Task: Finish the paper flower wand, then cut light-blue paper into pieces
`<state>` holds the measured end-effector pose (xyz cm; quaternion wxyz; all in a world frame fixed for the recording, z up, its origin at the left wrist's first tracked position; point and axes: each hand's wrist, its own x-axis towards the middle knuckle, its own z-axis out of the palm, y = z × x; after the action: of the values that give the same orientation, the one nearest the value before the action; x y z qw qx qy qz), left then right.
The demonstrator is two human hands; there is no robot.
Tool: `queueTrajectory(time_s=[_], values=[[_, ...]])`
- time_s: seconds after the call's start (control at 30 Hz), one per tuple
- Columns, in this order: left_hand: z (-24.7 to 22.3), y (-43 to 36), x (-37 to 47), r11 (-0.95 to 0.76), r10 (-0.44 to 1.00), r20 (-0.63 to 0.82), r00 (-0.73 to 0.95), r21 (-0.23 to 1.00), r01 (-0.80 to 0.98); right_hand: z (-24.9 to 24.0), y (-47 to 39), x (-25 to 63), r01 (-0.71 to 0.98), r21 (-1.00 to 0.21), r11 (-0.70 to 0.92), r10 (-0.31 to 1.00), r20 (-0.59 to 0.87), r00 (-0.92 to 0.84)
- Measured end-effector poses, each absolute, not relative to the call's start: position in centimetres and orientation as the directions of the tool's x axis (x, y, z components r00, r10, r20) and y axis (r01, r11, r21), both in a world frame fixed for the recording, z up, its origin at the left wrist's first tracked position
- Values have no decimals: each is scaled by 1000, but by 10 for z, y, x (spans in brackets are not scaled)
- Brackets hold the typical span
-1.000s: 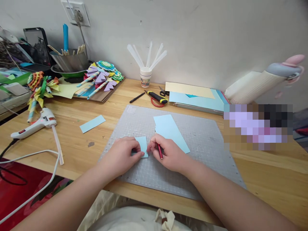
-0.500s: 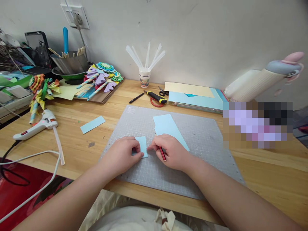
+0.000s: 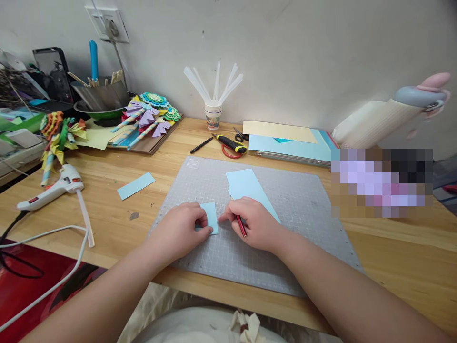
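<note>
One small blue card (image 3: 211, 220), held on the grey mat (image 3: 271, 271) by the left hand's (image 3: 180, 228) bent fingers, lies near an unfolded larger sheet (image 3: 248, 183) and the right hand (image 3: 252, 221), clenched around a red pencil (image 3: 241, 226), with one strip (image 3: 136, 186) apparently cut already.

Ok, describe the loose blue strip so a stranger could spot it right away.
Find the gray mat on the table. Left of it, towards the glue gun, lies the blue strip. It lies alone on wood, while the small blue piece and larger blue sheet are on the mat.
</note>
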<state>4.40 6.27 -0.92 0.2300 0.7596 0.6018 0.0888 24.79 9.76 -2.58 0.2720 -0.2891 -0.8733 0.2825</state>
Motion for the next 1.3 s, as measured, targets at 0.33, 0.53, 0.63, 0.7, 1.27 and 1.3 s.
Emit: queueTrajectory(time_s=[0.33,0.53,0.63,0.7,1.27,1.3], values=[[-10,62,44,-188,953,-132,273,449,874,-24,98,248,271,-510,816,454,276,-847],[-15,46,43,-444,896,117,429,260,857,-19,97,247,298,-497,815,463,248,-851],[-20,37,37,-581,808,216,548,142,801,-19,98,247,291,-512,808,461,244,-853],[-23,34,34,-626,768,253,588,105,773,-20,99,248,292,-539,790,475,238,-847],[-28,33,32,-641,750,300,589,113,759,-26,107,250,322,-627,709,530,173,-830],[-29,33,32,-640,751,300,588,114,760,-26,107,250,323,-628,708,531,172,-830]])
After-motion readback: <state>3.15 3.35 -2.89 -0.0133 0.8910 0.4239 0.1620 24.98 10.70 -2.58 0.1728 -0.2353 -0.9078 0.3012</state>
